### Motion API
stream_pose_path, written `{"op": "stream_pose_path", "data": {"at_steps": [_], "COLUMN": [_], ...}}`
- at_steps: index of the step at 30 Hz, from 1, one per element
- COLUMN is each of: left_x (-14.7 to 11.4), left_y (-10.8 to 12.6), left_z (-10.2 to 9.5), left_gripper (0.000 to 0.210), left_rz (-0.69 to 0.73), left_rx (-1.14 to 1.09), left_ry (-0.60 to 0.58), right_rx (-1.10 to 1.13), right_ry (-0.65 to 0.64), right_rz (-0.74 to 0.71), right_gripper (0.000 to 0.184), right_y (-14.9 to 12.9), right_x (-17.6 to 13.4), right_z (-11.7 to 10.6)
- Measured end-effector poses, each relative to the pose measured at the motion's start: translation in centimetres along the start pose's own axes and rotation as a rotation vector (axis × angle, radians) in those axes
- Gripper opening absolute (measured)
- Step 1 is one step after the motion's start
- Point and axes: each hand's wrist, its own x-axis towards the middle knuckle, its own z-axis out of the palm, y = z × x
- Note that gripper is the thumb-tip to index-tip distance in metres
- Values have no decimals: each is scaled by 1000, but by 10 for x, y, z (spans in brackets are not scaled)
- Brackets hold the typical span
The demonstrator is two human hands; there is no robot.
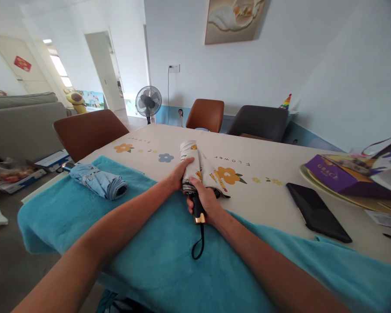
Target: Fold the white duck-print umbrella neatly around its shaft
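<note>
A folding umbrella with a cream printed canopy lies across the table's near side, handle toward me. My left hand is closed around the rolled canopy from the left. Around the lower canopy and the black handle, my right hand is wrapped, thumb on the fabric. One loose flap of the canopy spreads out to the right. Below the handle's gold end dangles a black wrist strap. A second umbrella, light blue and rolled up, rests on the turquoise cloth to the left.
The table has a cream flower-print cover. On its right lie a black phone and a purple box. Chairs stand along the far side, another brown chair at the left. A fan stands behind.
</note>
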Motion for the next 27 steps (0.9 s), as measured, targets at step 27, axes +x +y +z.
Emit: {"op": "stream_pose_path", "data": {"at_steps": [27], "left_x": [-16], "left_y": [-9], "left_z": [18], "left_gripper": [23], "left_rz": [442], "left_rx": [319], "left_ry": [239], "right_rx": [218], "right_ry": [-22], "right_rz": [-109], "right_gripper": [16], "right_y": [5], "right_x": [9], "right_z": [0]}}
